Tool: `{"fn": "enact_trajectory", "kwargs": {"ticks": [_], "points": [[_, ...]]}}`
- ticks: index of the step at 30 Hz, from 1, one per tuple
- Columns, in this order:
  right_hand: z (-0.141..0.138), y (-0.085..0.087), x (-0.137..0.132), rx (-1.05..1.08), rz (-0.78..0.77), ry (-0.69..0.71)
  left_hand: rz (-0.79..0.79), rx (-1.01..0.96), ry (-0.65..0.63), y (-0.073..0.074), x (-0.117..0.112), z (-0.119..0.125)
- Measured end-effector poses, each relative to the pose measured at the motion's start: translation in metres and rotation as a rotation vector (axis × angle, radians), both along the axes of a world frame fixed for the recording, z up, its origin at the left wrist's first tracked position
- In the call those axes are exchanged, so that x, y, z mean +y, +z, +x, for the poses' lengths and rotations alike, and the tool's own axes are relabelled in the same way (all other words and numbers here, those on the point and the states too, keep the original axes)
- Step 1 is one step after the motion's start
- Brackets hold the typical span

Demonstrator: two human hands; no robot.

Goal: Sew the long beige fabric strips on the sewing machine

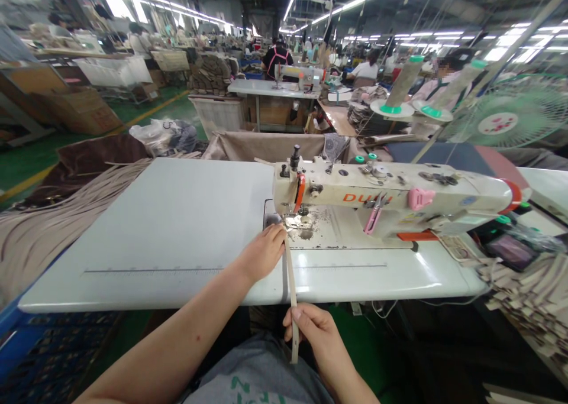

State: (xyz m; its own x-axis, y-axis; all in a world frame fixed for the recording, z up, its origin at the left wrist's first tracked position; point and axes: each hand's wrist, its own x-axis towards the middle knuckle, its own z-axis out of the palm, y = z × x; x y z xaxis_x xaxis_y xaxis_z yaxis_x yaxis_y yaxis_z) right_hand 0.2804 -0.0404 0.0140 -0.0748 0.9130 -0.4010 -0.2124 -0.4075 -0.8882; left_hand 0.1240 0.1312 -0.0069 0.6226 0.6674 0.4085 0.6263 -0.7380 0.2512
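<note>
A narrow beige fabric strap [291, 274] runs from the needle area of a white sewing machine [390, 185] down over the table's front edge. Close to the presser foot, my left hand [265, 251] is closed on the strap's far part, its fingertips partly hidden. Below the table edge my right hand [313, 330] pinches the strap between thumb and fingers, and the loose end hangs past them. Pink-handled snips [373, 216] are fixed to the front of the machine. The strap's end under the needle cannot be made out.
Bundles of beige straps [66, 215] drape off the left of the white table [177, 226]. More strips [532, 309] are stacked at right. A fan [510, 117] and thread cones [403, 84] stand behind the machine. A blue crate [48, 356] sits lower left.
</note>
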Motion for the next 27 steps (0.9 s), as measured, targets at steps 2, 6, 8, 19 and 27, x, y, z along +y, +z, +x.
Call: {"fn": "enact_trajectory", "kwargs": {"ticks": [2,6,8,19,27], "points": [[0.000,0.000,0.002,-0.001,0.012,-0.034,0.015,0.003,0.001,-0.001,0.000,0.000],[-0.001,0.000,0.005,0.020,0.030,-0.080,0.035,0.021,-0.017,0.001,-0.002,-0.002],[0.000,0.000,0.004,0.003,0.052,-0.056,0.042,0.029,-0.025,0.003,-0.003,-0.004],[0.004,0.003,0.008,-0.170,0.236,0.075,0.045,0.022,-0.041,0.006,-0.004,-0.004],[-0.002,0.004,0.022,-0.191,0.219,-0.001,0.022,0.025,-0.044,0.004,-0.004,-0.005]]}}
